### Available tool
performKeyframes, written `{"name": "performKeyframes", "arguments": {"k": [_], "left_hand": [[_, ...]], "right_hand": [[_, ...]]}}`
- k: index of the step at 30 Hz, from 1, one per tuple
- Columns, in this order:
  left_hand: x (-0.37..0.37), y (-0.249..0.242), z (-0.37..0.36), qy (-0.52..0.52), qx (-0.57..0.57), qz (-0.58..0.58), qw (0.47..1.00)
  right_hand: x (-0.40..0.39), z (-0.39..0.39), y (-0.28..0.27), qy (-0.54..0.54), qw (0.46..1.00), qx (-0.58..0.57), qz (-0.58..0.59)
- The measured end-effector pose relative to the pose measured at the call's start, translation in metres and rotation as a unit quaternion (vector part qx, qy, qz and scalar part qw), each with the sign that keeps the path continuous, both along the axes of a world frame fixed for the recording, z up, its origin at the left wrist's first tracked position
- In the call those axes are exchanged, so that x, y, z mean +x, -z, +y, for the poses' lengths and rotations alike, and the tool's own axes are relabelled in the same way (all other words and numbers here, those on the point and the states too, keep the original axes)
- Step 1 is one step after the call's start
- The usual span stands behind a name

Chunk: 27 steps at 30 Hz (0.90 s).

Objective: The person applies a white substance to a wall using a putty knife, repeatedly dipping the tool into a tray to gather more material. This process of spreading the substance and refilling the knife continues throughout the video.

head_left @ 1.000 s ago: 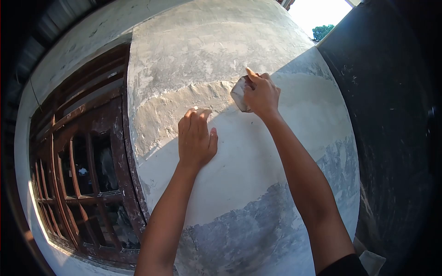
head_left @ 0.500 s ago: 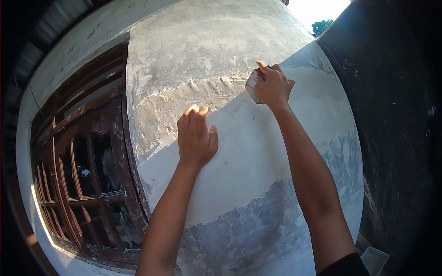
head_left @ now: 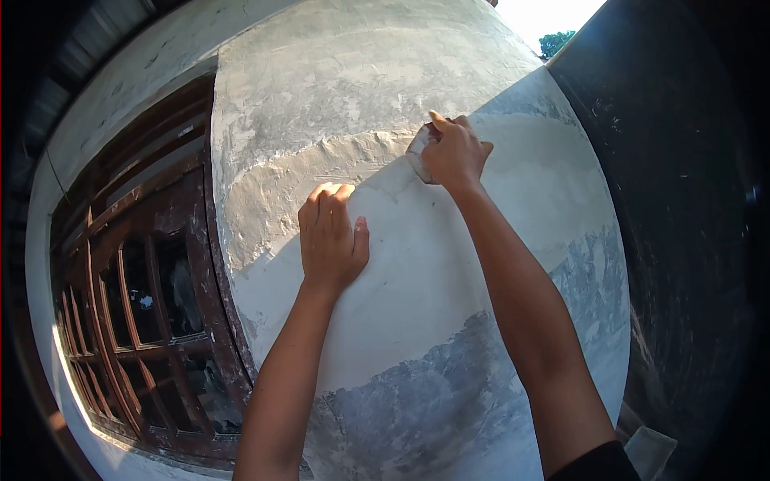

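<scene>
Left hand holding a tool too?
No, the left hand rests bare and flat against the wall, while only the right hand grips a tool.

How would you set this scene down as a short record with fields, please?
left hand: against the wall, fingers upward
right hand: grip on a flat tool, at the wall
wall finish: patchy, rough above, smoother pale band below
light: sunlit above, shaded below, diagonal edge
left side: brown wooden frame with panes
right side: dark surface

House ext. w/ plastered wall (head_left: 417, 280)
</scene>
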<state>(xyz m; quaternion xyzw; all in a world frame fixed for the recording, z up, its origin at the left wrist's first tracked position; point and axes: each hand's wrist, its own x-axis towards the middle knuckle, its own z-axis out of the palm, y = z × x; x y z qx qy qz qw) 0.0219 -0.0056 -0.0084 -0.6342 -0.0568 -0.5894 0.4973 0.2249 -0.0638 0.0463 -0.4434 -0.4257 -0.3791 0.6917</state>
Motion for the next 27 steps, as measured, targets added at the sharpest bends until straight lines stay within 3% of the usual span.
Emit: {"name": "performKeyframes", "arguments": {"k": [1,3,5,7,9,11,13,14,19,21,23,25,27], "left_hand": [[0.0,0.001,0.0,-0.006,-0.008,0.0,1.0],[0.0,0.002,-0.001,-0.01,-0.018,0.0,1.0],[0.0,-0.001,-0.004,0.024,-0.026,0.025,0.999],[0.0,0.001,-0.005,0.018,-0.022,0.019,0.999],[-0.002,0.002,-0.003,0.013,-0.019,0.007,1.0],[-0.001,0.003,0.001,-0.004,-0.015,0.006,1.0],[-0.001,0.002,0.0,0.004,-0.01,0.004,1.0],[0.0,0.001,-0.001,0.011,-0.006,0.004,1.0],[-0.001,0.001,-0.001,0.003,-0.014,0.008,1.0],[0.001,0.003,-0.001,0.001,-0.014,0.006,1.0],[0.002,0.001,-0.002,0.002,0.004,-0.004,1.0],[0.001,0.001,0.001,-0.003,0.0,0.0,1.0],[-0.001,0.0,0.003,-0.007,-0.003,-0.002,1.0]], "right_hand": [[0.006,-0.007,-0.005,-0.004,0.998,0.016,0.06],[-0.005,0.005,-0.008,-0.025,0.996,0.051,0.065],[-0.033,0.016,0.001,-0.047,0.996,0.058,-0.053],[-0.025,0.019,0.0,-0.014,0.998,0.006,-0.06],[-0.001,0.003,-0.004,-0.042,0.994,-0.016,0.095],[0.001,0.001,-0.001,-0.042,0.992,-0.024,0.117],[-0.01,0.012,0.006,-0.083,0.994,0.065,-0.016],[-0.015,0.016,0.013,-0.072,0.994,0.036,-0.073],[0.012,-0.003,0.009,-0.034,0.996,-0.01,0.076],[0.012,0.003,0.01,-0.122,0.992,0.036,-0.006],[-0.005,0.01,0.019,-0.077,0.992,-0.031,-0.094],[0.007,0.003,0.011,-0.064,0.996,-0.05,0.022],[0.021,-0.004,0.01,-0.09,0.995,-0.014,0.032]]}}
